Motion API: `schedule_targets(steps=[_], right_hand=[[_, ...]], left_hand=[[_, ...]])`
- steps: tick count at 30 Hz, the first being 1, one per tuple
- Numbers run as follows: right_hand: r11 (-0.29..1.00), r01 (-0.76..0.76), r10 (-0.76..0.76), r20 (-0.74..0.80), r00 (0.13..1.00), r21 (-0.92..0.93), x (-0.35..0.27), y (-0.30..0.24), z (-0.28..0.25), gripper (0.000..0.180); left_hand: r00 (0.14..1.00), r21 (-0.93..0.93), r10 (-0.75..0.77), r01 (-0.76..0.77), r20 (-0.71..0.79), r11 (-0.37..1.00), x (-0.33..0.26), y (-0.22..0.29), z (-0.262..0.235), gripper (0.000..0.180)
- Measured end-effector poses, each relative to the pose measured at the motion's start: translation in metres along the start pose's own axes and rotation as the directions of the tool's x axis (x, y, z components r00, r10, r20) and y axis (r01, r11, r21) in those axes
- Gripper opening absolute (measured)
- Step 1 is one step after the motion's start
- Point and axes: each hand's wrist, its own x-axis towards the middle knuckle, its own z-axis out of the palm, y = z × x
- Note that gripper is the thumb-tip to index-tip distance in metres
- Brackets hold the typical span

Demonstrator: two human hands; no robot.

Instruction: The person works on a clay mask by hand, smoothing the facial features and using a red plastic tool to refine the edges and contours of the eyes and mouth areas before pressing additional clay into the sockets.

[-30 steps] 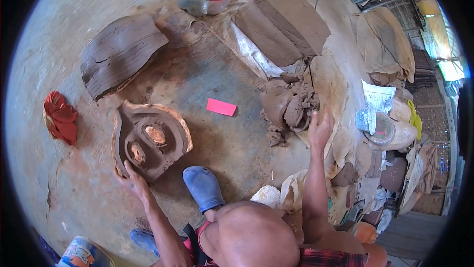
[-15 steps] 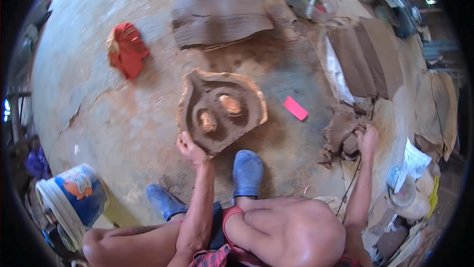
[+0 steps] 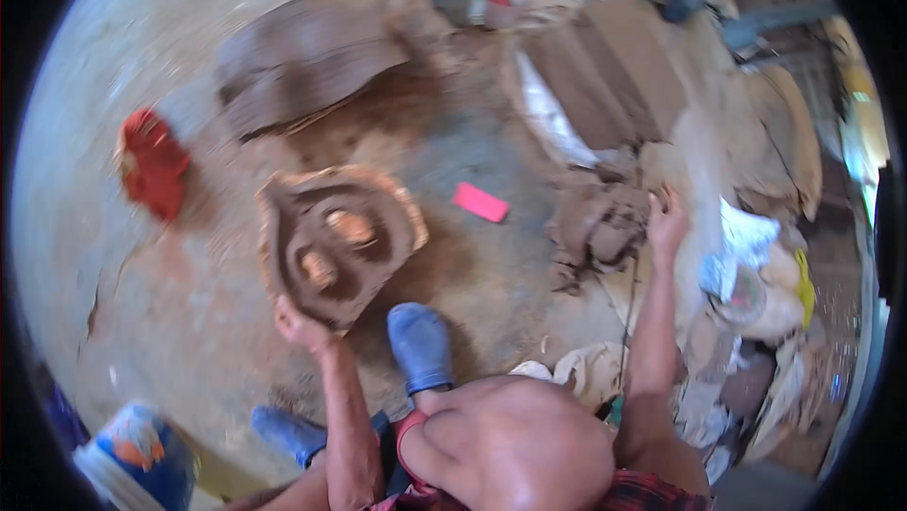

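Note:
My left hand grips the near rim of a mold, its fingers closed over the edge. The mold is a shallow, leaf-shaped form with a ragged tan rim, lined with grey-brown clay. Inside it, two rounded orange-tan humps rise through the clay. To the right, a torn heap of soft wet clay lies on the floor. Just right of that heap is my right hand, with curled fingers; blur hides whether anything is in them. A thin dark cord or stick runs below the heap.
A thick clay slab lies beyond the mold, and more slabs lie at far right. A pink rectangular piece sits mid-floor. Red cloth is at left, a blue-and-white bucket near left. Bags and cloths crowd the right.
The whole view has swung, so the scene sits farther left. My right hand has drawn slightly away from the clay heap, to its right. My left hand keeps its hold on the mold.

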Motion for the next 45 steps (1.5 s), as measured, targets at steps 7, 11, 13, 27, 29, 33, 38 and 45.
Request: schedule_targets(steps=[7, 11, 13, 27, 29, 33, 38, 45], right_hand=[[0.989, -0.102, 0.1, 0.026, 0.995, 0.105, -0.02, -0.024, -0.015, 0.035], [0.843, 0.262, -0.247, 0.094, 0.964, -0.47, -0.014, 0.004, 0.008, 0.035], [0.996, -0.037, 0.033, -0.055, 0.998, -0.078, 0.002, 0.017, -0.019, 0.041], [0.989, -0.118, 0.148, 0.482, 0.863, -0.092, -0.057, 0.025, -0.024, 0.048], [0.985, -0.079, 0.135, 0.394, 0.909, -0.156, -0.058, 0.048, -0.031, 0.039], [0.932, -0.092, 0.227, 0.369, 0.901, -0.35, -0.057, 0.009, -0.008, 0.032], [0.966, -0.033, 0.186, 0.598, 0.78, -0.258, -0.03, 0.041, -0.025, 0.03], [0.913, -0.24, 0.247, 0.022, 0.969, 0.329, -0.029, -0.03, -0.077, 0.047]], left_hand=[[0.991, -0.004, -0.133, 0.133, -0.013, 0.991, -0.026, 0.028, 0.023, 0.058], [0.982, -0.087, -0.186, 0.188, 0.023, 0.978, -0.024, 0.032, 0.019, 0.062], [0.988, -0.021, -0.155, 0.155, 0.011, 0.988, -0.021, 0.026, 0.015, 0.062], [1.0, -0.032, -0.021, 0.021, -0.004, 0.999, -0.023, 0.022, 0.017, 0.05], [0.994, 0.043, -0.079, 0.082, -0.079, 0.996, -0.042, 0.017, 0.035, 0.053], [0.996, -0.032, -0.03, 0.027, -0.087, 0.999, -0.02, 0.026, 0.028, 0.046], [0.991, -0.109, -0.095, 0.084, -0.096, 0.991, -0.03, 0.032, 0.043, 0.046], [0.997, -0.103, 0.04, -0.047, -0.067, 0.994, -0.026, 0.038, 0.034, 0.046]])
